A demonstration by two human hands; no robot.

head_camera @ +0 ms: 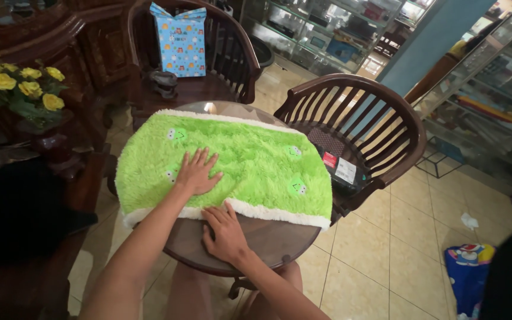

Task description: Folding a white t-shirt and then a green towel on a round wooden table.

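A fluffy bright green blanket (256,160) with white trim and small cartoon patches lies folded flat over a round glass-topped wooden table (274,240). My left hand (197,173) presses flat on the green pile, fingers spread. At the blanket's near white edge, my right hand (225,231) rests palm down on the tabletop, its fingertips touching the trim. Neither hand holds anything.
A wooden armchair (362,118) on the right holds a dark packaged item (342,172). Another chair (220,59) behind carries a blue patterned gift bag (180,42). Yellow flowers (16,86) stand at left. Glass display cases (481,89) line the right; a blue bag (466,269) lies on the tiled floor.
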